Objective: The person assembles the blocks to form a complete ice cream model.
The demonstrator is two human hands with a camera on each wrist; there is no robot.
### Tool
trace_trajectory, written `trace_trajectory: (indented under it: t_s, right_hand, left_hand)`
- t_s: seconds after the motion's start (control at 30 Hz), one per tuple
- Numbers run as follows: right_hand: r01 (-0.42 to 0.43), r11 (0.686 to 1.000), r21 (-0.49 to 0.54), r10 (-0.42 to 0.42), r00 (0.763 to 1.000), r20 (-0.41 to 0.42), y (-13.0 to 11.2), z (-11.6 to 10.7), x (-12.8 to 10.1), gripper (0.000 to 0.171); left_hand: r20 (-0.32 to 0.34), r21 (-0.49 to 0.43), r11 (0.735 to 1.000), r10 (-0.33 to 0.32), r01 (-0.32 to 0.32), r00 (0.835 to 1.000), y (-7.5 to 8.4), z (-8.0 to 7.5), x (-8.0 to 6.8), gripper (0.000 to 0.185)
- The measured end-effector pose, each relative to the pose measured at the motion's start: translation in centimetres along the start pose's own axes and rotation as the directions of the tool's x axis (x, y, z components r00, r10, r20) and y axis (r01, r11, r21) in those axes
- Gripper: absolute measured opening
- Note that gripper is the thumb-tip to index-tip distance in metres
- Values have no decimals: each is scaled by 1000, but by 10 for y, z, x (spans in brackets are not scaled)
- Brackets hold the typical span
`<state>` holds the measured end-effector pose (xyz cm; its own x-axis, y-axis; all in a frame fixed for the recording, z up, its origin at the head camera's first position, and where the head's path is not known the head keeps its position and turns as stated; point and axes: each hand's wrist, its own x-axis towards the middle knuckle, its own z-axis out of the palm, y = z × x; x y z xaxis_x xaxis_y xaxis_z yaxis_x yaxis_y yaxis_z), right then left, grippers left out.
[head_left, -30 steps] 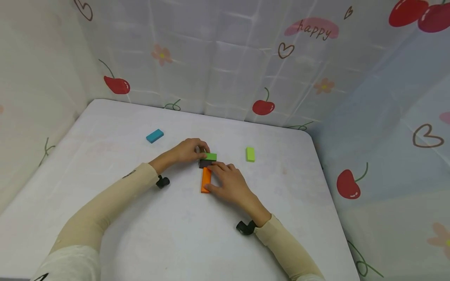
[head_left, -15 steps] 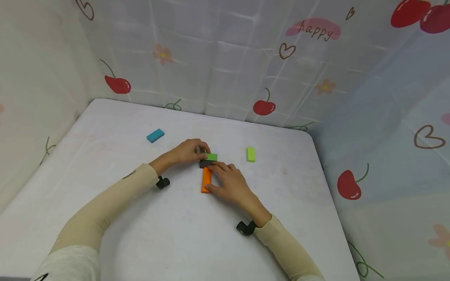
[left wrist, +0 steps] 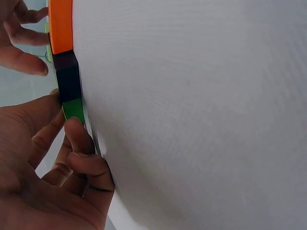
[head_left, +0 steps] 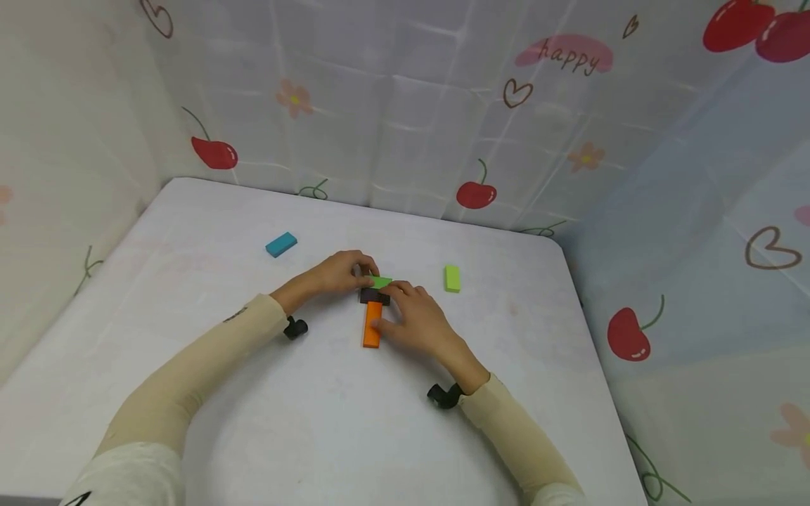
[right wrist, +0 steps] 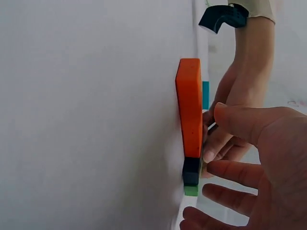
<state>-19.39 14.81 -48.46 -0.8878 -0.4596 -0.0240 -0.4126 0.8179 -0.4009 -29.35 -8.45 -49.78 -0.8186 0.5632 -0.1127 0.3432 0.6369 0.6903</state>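
Three blocks lie end to end on the white table (head_left: 329, 422): a green block (head_left: 380, 282) farthest, a dark block (head_left: 373, 296), and an orange block (head_left: 371, 325) nearest. My left hand (head_left: 369, 275) pinches the green block's left end; the left wrist view shows thumb and finger on either side of the green block (left wrist: 73, 109). My right hand (head_left: 387, 304) lies to the right of the row with relaxed fingers. Its thumb touches the orange block's side and its forefinger reaches the green block's right end. The right wrist view shows the orange block (right wrist: 190, 105) beside my spread right hand (right wrist: 211, 165).
A light green block (head_left: 452, 278) lies alone to the right of the hands. A blue block (head_left: 280, 244) lies at the far left. Patterned curtain walls enclose the table on three sides. The table's right edge (head_left: 591, 351) runs close to the right curtain.
My right hand has slid a little away from me along the row, its fingers going from the dark block to the green block's end. The left hand stays put.
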Motion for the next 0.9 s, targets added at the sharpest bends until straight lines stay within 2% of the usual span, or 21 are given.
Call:
trace_trajectory:
  t_s: [0.2, 0.47, 0.8, 0.9]
  right_hand:
    - [-8, 1000, 9, 7, 1000, 13, 12, 3, 5, 71]
    - [55, 996, 69, -56, 998, 24, 18, 6, 7, 61]
    - [62, 996, 68, -63, 998, 10, 19, 7, 6, 57]
    - [62, 995, 75, -63, 998, 8, 19, 8, 5, 57]
  left_hand:
    - [-6, 10, 1000, -15, 15, 1000, 1, 1, 0, 18]
    - [-19, 15, 1000, -18, 18, 1000, -1, 0, 0, 16]
    - [-43, 6, 1000, 28, -27, 999, -2, 6, -1, 19]
    - [-54, -5, 1000, 19, -20, 998, -4, 3, -3, 21]
